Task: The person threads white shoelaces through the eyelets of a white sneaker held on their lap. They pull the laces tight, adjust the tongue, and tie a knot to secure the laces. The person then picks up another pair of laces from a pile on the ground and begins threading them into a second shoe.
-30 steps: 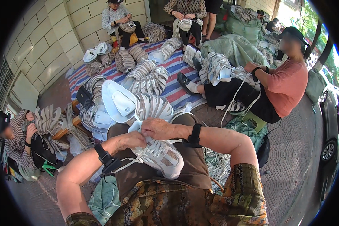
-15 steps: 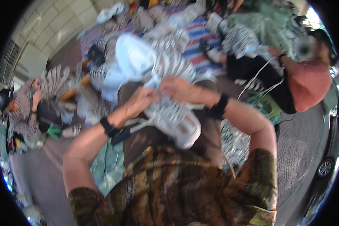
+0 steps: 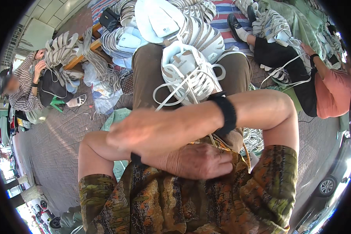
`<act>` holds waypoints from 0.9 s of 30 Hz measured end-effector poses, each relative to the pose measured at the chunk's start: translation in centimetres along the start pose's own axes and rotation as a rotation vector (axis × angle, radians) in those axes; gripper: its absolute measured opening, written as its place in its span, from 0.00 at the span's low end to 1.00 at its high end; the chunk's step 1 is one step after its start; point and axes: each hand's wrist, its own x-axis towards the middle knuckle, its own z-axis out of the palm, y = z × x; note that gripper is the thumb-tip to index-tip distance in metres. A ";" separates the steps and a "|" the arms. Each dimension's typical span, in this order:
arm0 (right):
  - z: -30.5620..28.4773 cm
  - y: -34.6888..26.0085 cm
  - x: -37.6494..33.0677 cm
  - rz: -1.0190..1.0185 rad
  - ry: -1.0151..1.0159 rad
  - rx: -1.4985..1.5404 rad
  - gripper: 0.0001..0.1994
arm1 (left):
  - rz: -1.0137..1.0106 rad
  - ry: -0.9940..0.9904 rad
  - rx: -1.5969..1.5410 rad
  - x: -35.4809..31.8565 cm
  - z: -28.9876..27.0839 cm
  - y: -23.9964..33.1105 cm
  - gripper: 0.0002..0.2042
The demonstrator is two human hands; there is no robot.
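"Where does the shoe [image 3: 193,70] lie?"

"Over the seated worker's lap, between brown-trousered thighs [image 3: 149,78], laces [image 3: 190,83] looped loose. It appears light, with a soft upper and limp laces; the sides of the collar look the surest hold."

"And each grip?"

"Both rest apart from the shoe. The left hand [image 3: 206,163], fingers curled, sits low at right; whether it pinches a lace, one cannot tell. The right hand [image 3: 130,130], at left, is too blurred to show whether it is spread or pressed together."

1 striped mat [image 3: 224,24] lies ahead, and 1 car [image 3: 327,186] stands far right.
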 end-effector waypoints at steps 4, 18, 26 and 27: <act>-1.9 0.2 1.4 0.022 0.016 0.154 0.06 | -0.013 0.204 -0.175 -0.1 -1.5 2.0 0.07; -7.8 2.4 -17.8 0.709 0.293 -0.501 0.13 | -0.533 0.767 -0.330 2.3 -15.2 -9.7 0.11; -7.3 5.2 -19.5 0.618 0.361 -0.833 0.03 | -0.874 0.527 0.154 -4.5 -9.0 -11.1 0.14; -7.6 5.1 -19.5 0.606 0.371 -0.943 0.02 | -0.905 0.398 0.266 -4.1 -8.3 -10.0 0.12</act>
